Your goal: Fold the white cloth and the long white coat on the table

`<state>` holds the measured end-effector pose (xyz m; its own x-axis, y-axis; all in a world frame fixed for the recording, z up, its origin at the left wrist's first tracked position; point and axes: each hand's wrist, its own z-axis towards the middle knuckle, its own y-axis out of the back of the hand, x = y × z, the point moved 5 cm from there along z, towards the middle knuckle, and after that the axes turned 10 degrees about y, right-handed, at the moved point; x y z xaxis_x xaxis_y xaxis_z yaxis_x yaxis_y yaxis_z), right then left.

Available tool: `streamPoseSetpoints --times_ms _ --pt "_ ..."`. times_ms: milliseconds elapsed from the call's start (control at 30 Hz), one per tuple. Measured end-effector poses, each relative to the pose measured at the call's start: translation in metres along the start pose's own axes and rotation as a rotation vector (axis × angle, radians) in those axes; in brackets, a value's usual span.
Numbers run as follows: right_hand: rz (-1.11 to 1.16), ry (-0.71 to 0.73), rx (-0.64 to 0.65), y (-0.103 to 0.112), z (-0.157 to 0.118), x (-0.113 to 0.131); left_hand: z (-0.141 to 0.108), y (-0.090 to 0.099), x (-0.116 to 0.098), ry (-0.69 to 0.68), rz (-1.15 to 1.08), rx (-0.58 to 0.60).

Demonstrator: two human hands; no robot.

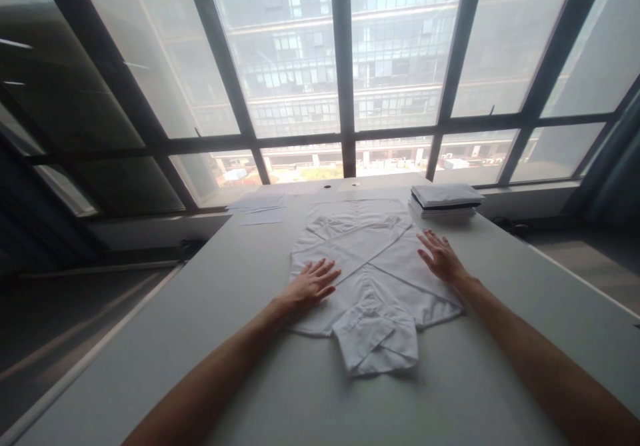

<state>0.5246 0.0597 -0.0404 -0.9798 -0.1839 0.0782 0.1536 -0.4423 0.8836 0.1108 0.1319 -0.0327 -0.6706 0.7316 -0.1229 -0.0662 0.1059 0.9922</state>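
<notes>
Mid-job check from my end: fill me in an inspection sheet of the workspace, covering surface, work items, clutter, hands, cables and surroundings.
Surface: pale table, with a small dark round spot near the far edge.
Work items: white garment, spread flat, folds crossing it, a narrower part toward the person.
Clutter: loose papers at far left; stack of folded cloth at far right, mostly white with a dark layer.
Left hand: open, resting on the garment's left side.
Right hand: open, at the garment's right edge; contact unclear.
Cables: nothing seen on the table; dim areas beside it can't be judged.
Surroundings: large window ahead, curtain at right, building outside.
</notes>
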Motion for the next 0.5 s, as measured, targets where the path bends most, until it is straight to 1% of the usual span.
streamPoseSetpoints --times_ms 67,133,233,300,500 --pt "0.018 0.074 0.047 -0.002 0.001 0.018 0.0 0.001 -0.001 -0.001 0.005 -0.009" --pt "0.058 0.131 0.139 -0.011 0.002 0.031 0.0 0.001 -0.002 -0.004 0.01 -0.016" --pt "0.112 0.146 0.25 -0.024 0.001 0.037 0.0 0.002 -0.003 -0.002 0.006 -0.012" --pt "0.129 0.135 0.256 -0.028 0.0 0.034 0.0 0.002 -0.003 0.004 0.003 0.0" --pt "0.141 0.137 0.199 -0.029 -0.001 0.029 0.0 0.002 -0.004 0.007 -0.011 -0.002"
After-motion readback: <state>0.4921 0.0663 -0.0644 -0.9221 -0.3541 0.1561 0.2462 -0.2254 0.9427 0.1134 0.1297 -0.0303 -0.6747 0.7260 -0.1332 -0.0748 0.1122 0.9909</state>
